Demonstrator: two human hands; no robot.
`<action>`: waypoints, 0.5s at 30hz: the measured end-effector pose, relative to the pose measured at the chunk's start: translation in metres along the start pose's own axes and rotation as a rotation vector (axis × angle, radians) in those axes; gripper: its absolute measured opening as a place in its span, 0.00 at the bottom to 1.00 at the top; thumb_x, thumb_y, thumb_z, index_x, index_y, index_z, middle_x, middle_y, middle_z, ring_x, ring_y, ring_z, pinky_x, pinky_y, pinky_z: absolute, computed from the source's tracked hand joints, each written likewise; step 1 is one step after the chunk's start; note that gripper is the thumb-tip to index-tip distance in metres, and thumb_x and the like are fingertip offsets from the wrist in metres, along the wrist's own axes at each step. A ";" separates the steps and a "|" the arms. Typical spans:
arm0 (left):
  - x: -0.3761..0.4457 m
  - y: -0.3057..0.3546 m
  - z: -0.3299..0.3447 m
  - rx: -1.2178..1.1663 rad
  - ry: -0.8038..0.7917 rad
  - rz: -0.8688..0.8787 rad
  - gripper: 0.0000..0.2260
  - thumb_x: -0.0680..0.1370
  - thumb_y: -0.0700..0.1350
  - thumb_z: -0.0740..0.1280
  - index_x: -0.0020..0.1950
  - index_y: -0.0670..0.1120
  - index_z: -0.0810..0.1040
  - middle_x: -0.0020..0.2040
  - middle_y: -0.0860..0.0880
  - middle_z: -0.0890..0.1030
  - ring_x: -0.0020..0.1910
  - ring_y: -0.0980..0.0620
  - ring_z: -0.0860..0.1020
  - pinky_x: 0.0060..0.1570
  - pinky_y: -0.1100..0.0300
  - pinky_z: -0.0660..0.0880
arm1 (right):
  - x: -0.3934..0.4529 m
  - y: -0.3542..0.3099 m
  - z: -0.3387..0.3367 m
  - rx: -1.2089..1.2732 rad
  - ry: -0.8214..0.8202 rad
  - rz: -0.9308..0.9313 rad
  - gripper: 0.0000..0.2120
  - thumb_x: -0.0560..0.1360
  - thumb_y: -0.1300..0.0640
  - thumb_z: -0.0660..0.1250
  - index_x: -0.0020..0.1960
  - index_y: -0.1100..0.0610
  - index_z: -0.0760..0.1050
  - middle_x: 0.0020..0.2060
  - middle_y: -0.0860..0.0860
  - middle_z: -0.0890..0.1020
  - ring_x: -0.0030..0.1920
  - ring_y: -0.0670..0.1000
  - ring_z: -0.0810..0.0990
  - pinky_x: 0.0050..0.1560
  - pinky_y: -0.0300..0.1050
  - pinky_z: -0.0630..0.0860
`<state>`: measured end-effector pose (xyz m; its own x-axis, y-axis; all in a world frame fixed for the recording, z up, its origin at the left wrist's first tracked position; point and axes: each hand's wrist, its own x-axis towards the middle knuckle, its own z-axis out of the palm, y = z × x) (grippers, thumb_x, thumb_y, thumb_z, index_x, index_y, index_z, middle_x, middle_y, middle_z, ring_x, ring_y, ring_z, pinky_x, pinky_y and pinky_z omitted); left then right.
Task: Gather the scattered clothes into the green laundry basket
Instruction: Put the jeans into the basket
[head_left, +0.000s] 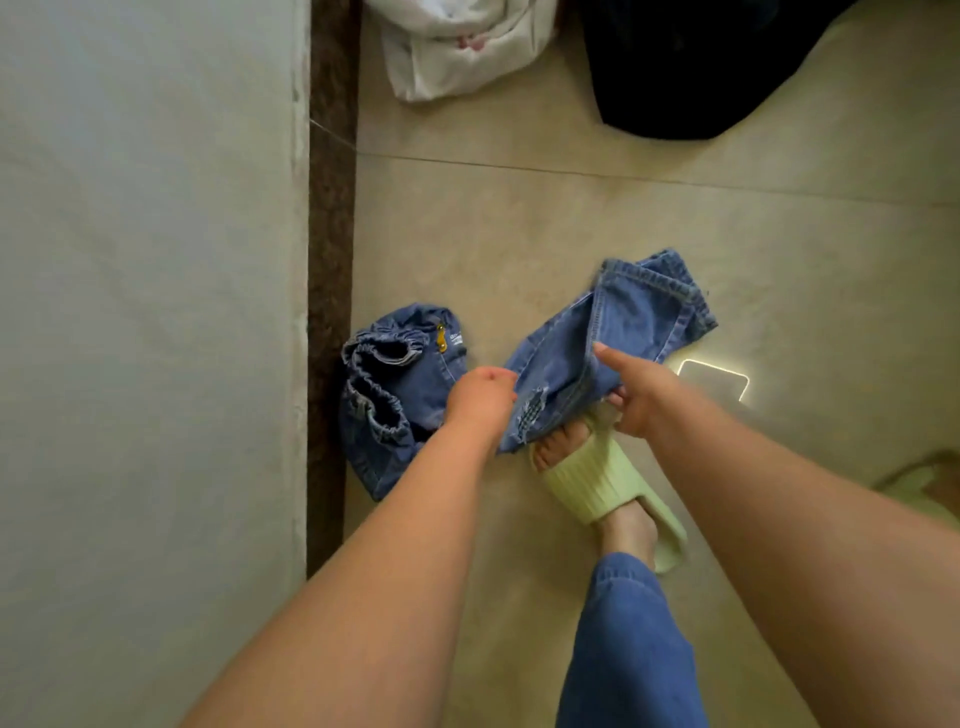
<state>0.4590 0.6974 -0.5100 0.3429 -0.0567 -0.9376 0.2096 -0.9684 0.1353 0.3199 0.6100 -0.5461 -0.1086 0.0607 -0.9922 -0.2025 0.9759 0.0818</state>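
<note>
Denim jeans (571, 364) gripped by both closed hands, left hand (480, 395) and right hand (639, 395); beyond the jeans, white garment (457, 47) and dark garment (691, 67) ungathered; basket unseen.

Blue denim jeans (597, 348) with stitched seams and a frayed, ripped patch, gathered elastic waistband, glossy beige floor tiles (571, 218) — light reflecting off them, ribbed matt pale-green rubbery slipper (597, 483), crumpled white cloth (457, 47), dark cloth (691, 67), speckled brown stone skirting (330, 208) — matt pale wall (145, 312)
</note>
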 end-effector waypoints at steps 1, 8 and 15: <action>0.000 -0.003 -0.002 0.018 0.003 0.006 0.11 0.79 0.44 0.59 0.36 0.48 0.74 0.44 0.44 0.79 0.43 0.46 0.74 0.47 0.55 0.73 | -0.001 -0.001 0.006 0.043 -0.023 0.024 0.09 0.75 0.50 0.70 0.50 0.54 0.73 0.39 0.48 0.78 0.32 0.46 0.73 0.49 0.40 0.76; -0.024 0.015 -0.018 0.231 0.238 0.099 0.31 0.79 0.40 0.63 0.78 0.49 0.53 0.74 0.43 0.65 0.66 0.41 0.72 0.58 0.52 0.70 | -0.059 -0.063 0.019 0.052 -0.233 -0.225 0.11 0.75 0.57 0.61 0.57 0.53 0.71 0.42 0.50 0.78 0.41 0.51 0.75 0.53 0.49 0.70; -0.066 0.117 -0.027 0.499 0.356 0.377 0.43 0.71 0.56 0.73 0.79 0.53 0.50 0.79 0.41 0.51 0.76 0.38 0.53 0.72 0.43 0.57 | -0.166 -0.149 -0.037 0.098 -0.606 -0.353 0.16 0.76 0.59 0.54 0.61 0.56 0.72 0.46 0.53 0.83 0.44 0.53 0.83 0.48 0.52 0.81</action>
<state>0.4860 0.5941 -0.4231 0.6048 -0.4090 -0.6833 -0.3963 -0.8988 0.1873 0.3317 0.4469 -0.3902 0.5143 -0.1844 -0.8376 -0.0346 0.9714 -0.2350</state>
